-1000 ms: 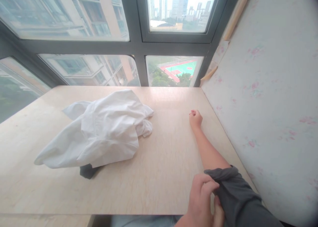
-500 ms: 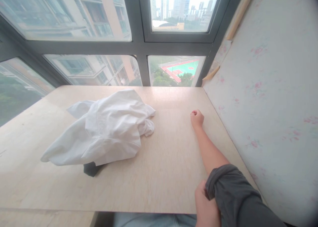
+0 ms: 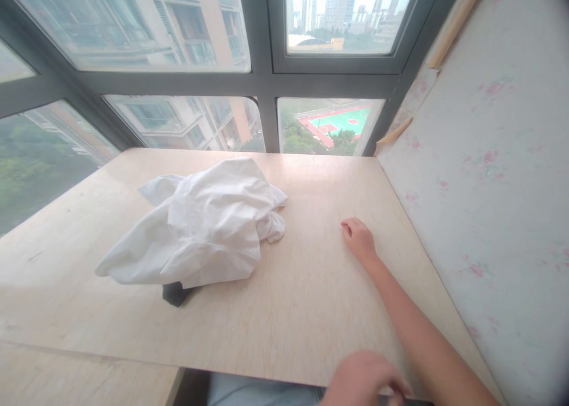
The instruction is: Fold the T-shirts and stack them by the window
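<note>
My right hand (image 3: 359, 239) is held over the right part of the wooden tabletop, fingers loosely curled together with nothing visible in them. Its forearm is bare. At the bottom edge, my left hand (image 3: 367, 379), slightly blurred, is closed on a dark grey sleeve (image 3: 415, 402) high on my right arm; only a sliver of the cloth shows. To the left of my right hand, apart from it, a crumpled white garment (image 3: 213, 222), which looks like a shirt, lies on the table. Something black (image 3: 175, 294) sticks out from under its near edge.
The pale wooden tabletop (image 3: 293, 317) runs up to grey-framed windows (image 3: 262, 85) at the back. A wall with flowered paper (image 3: 484, 216) bounds it on the right. Peeling paper (image 3: 395, 134) hangs at the wall's corner. My jeans (image 3: 262, 391) show below the front edge.
My left hand has drawn the grey sleeve up my right arm, baring more forearm. My right hand has come nearer and loosened slightly. The view has shifted a little; the white garment lies unchanged.
</note>
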A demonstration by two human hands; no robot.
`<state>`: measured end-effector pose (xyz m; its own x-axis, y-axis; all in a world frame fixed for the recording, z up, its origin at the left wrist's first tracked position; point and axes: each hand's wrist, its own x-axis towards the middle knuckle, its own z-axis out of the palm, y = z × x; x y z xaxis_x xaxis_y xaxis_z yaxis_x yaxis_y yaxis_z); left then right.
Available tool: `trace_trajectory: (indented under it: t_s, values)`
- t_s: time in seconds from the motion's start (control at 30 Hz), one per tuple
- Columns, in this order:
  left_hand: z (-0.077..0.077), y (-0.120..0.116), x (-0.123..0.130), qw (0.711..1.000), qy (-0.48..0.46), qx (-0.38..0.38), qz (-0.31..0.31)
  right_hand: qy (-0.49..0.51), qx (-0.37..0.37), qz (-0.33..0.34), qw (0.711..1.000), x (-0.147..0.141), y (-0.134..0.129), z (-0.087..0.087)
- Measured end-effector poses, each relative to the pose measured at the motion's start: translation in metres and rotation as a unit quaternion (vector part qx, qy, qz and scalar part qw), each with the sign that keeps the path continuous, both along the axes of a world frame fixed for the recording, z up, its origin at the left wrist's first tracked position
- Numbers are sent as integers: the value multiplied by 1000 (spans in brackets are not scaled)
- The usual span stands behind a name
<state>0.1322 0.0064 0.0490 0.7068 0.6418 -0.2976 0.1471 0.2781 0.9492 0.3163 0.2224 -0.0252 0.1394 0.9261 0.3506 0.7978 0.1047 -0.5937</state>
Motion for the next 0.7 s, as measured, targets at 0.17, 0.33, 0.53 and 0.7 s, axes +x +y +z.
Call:
trace_trajectory:
  t_s: [0.17, 0.33, 0.53, 0.7]
  values:
    - [-7, 90, -69, 908, 235, 325, 120, 29, 9, 23, 999, -14, -72, -5]
    - [-12, 138, -101, 869, 270, 383, 161, 60, -11, 21, 998, -27, -103, -4]
    - [-36, 146, -82, 848, 292, 415, 153, 101, -29, -24, 994, -46, -99, -1]
    - [-40, 144, -63, 835, 299, 443, 134, 38, -29, 62, 997, -64, -97, 6]
